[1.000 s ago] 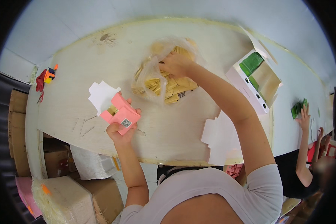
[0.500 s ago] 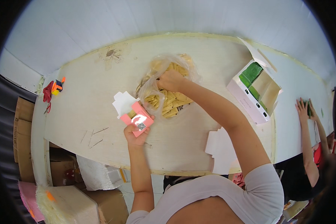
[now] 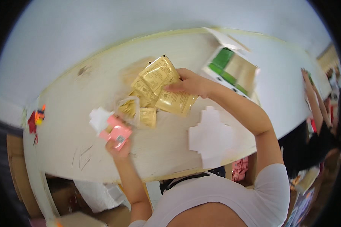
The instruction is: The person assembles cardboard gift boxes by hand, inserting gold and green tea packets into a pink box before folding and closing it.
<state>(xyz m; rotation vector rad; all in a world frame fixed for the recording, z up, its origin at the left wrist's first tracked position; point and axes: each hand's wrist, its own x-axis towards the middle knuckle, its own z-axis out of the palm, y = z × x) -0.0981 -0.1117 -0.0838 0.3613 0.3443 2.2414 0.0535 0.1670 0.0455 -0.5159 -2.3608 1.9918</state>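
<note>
Right hand (image 3: 187,84): grasping. It is pinching a loose fan of gold sachets (image 3: 155,77), thumb lying over the near faces and fingers mostly hidden behind. The fan is spreading from upper left to lower right, held above the table; the exact count is not readable because the sachets are overlapping.

Left hand (image 3: 118,148): also grasping. It is clasping a small pink box (image 3: 119,133) from below, thumb along the near side, far fingers out of sight. The box is standing open, its white flap (image 3: 99,119) folding out at upper left. Something gold is showing at the mouth, too blurred to tell more.

Key relation: the pink box is lying to the lower left of the right hand, well apart from it, and the left hand is the nearer one, being in contact. The box's axis is slanting from mouth at upper left to closed end at lower right, so the mouth is facing away from the fan.

Between the two, a clear plastic bag (image 3: 135,99) is holding more sachets. Right of centre, a flat white cut-out card (image 3: 208,138) is lying on the table (image 3: 166,151). Beyond it, an open white carton (image 3: 245,72) is containing green packets (image 3: 221,60).
</note>
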